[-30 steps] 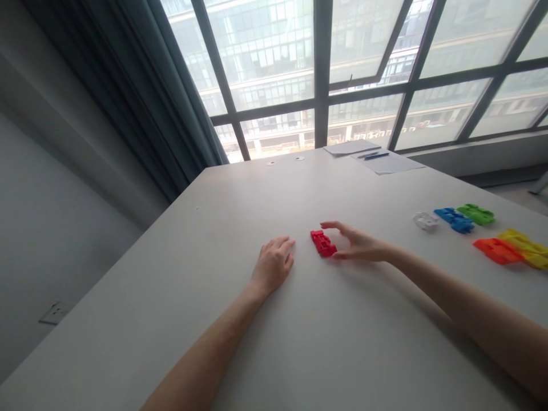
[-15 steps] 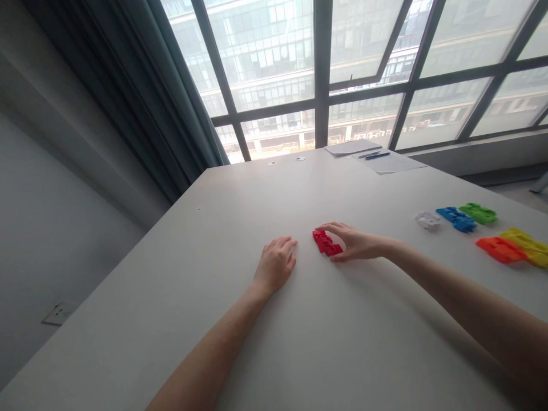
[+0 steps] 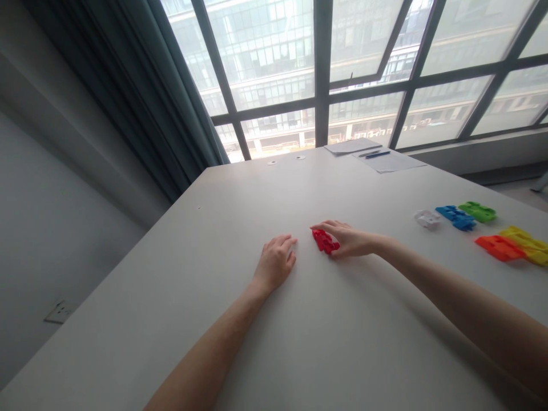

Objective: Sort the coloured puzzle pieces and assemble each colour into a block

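A red, blocky plastic piece [image 3: 324, 242] lies on the white table in front of me, its outline stepped and knobbly. My right hand [image 3: 347, 238] is around it from the right, fingers at its far end and thumb at the near end. Part of the piece is covered by that hand. To its left, my left hand [image 3: 276, 262] rests palm down on the tabletop with fingers loosely stretched out, holding nothing. A gap separates the left fingertips from the red piece.
On the right of the white table [image 3: 171, 297] lie similar pieces: white [image 3: 427, 220], blue [image 3: 456, 218], green [image 3: 478, 212], orange [image 3: 499, 248] and yellow [image 3: 526, 245]. Papers [image 3: 394, 162] with pens [image 3: 377, 154] lie at the far edge by the window.
My right hand has shifted slightly left and closer round the red piece, which has moved a little to the left. My left hand has stayed in place.
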`<control>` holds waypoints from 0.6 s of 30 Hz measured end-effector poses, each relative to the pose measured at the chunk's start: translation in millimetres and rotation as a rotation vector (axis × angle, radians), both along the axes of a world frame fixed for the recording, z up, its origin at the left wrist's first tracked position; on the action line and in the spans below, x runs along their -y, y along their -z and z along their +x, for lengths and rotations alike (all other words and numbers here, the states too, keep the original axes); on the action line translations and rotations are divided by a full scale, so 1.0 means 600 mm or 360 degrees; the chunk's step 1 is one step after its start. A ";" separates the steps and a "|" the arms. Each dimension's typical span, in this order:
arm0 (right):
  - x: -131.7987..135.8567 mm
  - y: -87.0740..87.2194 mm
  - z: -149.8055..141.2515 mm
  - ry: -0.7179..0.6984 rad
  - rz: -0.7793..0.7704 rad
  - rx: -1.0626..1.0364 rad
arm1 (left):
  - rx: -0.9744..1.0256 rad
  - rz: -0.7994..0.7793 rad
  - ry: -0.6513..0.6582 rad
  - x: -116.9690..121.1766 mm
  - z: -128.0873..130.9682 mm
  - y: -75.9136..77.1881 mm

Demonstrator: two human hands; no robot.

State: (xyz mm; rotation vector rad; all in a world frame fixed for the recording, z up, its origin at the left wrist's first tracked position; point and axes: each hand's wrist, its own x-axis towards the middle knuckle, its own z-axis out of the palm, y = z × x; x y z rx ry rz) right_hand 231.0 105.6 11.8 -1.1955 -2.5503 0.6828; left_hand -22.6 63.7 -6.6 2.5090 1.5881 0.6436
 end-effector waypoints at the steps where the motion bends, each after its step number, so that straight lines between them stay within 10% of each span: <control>1: -0.001 -0.001 -0.001 0.0007 -0.0007 0.0000 | -0.0003 -0.0008 -0.0004 0.000 0.000 -0.001; 18: 0.094 -0.041 0.146 0.0124 -0.0257 0.0221 | -0.0049 -0.0071 -0.0037 0.000 0.002 -0.004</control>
